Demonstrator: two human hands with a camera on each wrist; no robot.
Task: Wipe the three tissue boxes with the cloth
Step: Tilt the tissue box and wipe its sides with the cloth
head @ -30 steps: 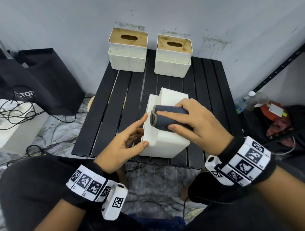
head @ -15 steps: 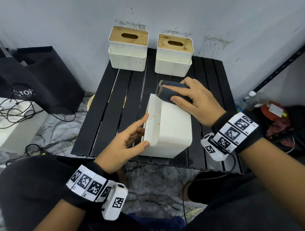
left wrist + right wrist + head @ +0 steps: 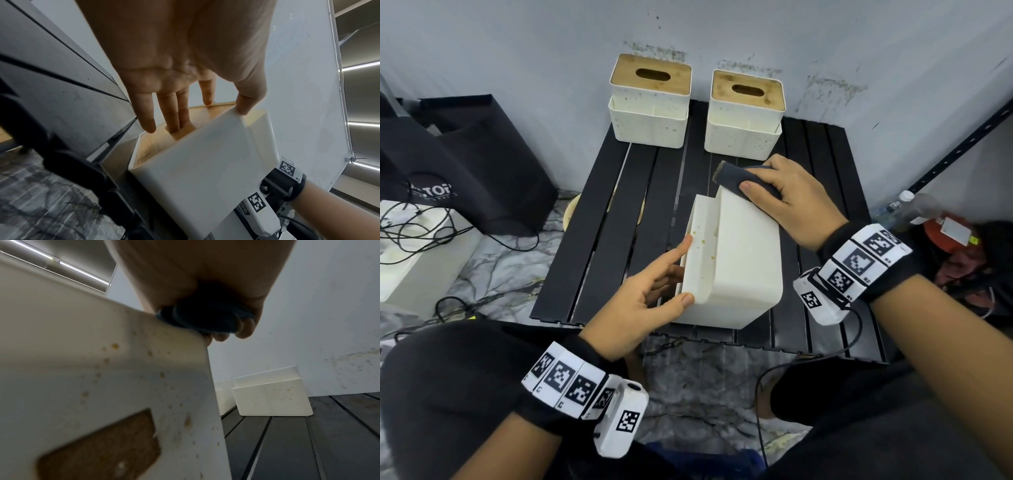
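White plastic tissue box [image 3: 736, 260] lying on its side on the black slatted counter [image 3: 619, 212]; left hand [image 3: 640, 291] steadies it, fingers straight, right hand [image 3: 787, 202] gripping the folded dark cloth [image 3: 736, 178] at its far edge

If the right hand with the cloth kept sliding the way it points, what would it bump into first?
Probably the right-hand upright tissue box at the table's back; the right hand and cloth sit at the tipped box's far edge. Depth is unclear.

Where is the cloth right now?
In the head view the cloth sits in the right hand, pressed on the far edge of the tipped box.
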